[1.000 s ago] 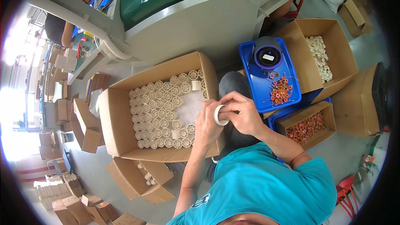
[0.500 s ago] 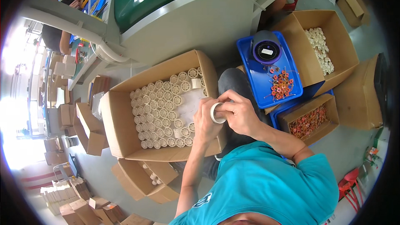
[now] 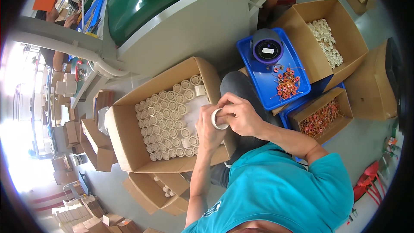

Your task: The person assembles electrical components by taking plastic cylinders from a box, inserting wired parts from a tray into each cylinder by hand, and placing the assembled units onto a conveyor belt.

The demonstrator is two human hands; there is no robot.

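Note:
My left hand point(image 3: 208, 129) is closed round a white plastic ring-shaped cylinder point(image 3: 215, 119), its round opening turned toward my right hand. The fingers of my right hand point(image 3: 239, 114) reach into that opening, pinched together; whatever they hold inside is hidden. Both hands are above my lap, beside the right edge of a large cardboard box point(image 3: 129, 144). Rows of white round plastic housings point(image 3: 166, 114) with slotted ends fill much of that box. One white housing point(image 3: 199, 90) lies on its side near the far right corner, by a translucent plastic sheet point(image 3: 195, 108).
Right of my knee, a blue tray point(image 3: 276, 100) holds a dark purple-rimmed round device point(image 3: 267, 51) and red-orange wired parts point(image 3: 288, 83). Beyond sit a box of cream-coloured pieces point(image 3: 325, 41) and a smaller box of wired parts point(image 3: 321, 118). A grey-sided bench point(image 3: 181, 39) stands ahead.
The view has shifted slightly, so the boxes and tray appear displaced. My hands still hold the white cylinder between them, with the right fingers in its opening.

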